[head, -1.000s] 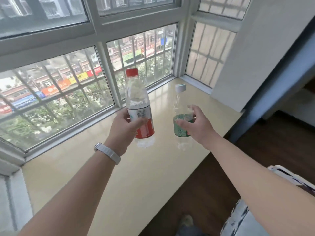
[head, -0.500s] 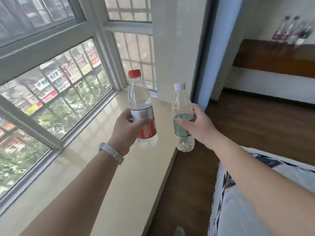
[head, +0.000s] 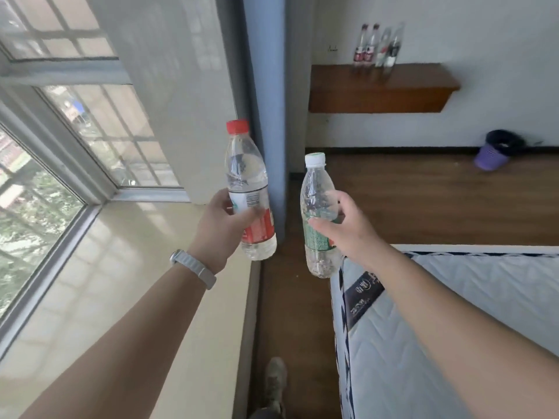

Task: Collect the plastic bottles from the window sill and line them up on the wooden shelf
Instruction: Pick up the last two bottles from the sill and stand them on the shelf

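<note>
My left hand (head: 222, 228) grips a clear bottle with a red cap and red label (head: 246, 176), held upright in the air above the right end of the cream window sill (head: 121, 282). My right hand (head: 348, 228) holds a smaller clear bottle with a white cap and green label (head: 316, 189), upright over the floor beside the mattress. Far ahead, the wooden shelf (head: 378, 92) hangs on the white wall, with several bottles (head: 378, 46) standing in a row on it.
A blue-grey pillar (head: 266, 86) and a white wall corner stand just beyond the bottles. A quilted mattress (head: 453, 313) fills the lower right. Dark wooden floor (head: 423, 195) runs toward the shelf. A purple bin (head: 493, 155) sits by the far wall.
The view has swung right from the window toward the room. Both bottles have been carried off the sill and now hang in the air; the shelf has come fully into view.
</note>
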Demonstrator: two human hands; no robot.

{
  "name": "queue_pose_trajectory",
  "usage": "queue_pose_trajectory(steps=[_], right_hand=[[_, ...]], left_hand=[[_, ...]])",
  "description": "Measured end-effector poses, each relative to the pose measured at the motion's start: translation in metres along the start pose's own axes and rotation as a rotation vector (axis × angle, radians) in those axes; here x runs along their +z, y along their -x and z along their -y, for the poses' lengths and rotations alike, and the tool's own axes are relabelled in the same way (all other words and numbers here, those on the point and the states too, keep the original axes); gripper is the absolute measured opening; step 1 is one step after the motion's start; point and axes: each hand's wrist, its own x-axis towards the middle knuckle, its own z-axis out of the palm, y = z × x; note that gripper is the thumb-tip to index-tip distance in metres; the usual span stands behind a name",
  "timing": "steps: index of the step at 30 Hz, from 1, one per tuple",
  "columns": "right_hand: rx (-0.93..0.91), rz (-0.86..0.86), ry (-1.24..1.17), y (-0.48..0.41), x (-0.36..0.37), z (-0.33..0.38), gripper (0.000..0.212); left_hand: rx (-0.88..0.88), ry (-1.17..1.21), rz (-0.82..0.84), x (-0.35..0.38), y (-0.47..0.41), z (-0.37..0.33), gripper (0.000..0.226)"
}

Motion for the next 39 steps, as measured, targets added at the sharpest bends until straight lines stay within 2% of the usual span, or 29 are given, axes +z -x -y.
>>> queue_pose_trajectory(steps=[6,11,20,30,35,39], right_hand=[[0.053,-0.086,0.015,-0.056,-0.012,0.000,0.048],[0.095,-0.182,0.093,-0.108,-0.032,0.013,0.064],[0.167,-0.353,0.052,-0.149,-0.078,0.009,0.067],[0.182,-0.472,-0.090,-0.199,-0.141,-0.015,0.053],[0.166,-0.475,-0.163,-0.251,-0.180,-0.038,0.053],[0.150,-0.448,-0.215,-0.295,-0.214,-0.051,0.059]], left_hand=[[0.057,-0.003,0.165,0.032,-0.082,-0.004,0.035],[0.080,-0.003,0.241,0.047,-0.149,-0.009,0.039],[0.132,0.030,0.398,0.088,-0.226,-0.026,0.035],[0.116,-0.005,0.456,0.152,-0.294,-0.036,0.037],[0.101,-0.042,0.450,0.196,-0.332,-0.049,0.039],[0.099,-0.128,0.463,0.235,-0.369,-0.071,0.052]])
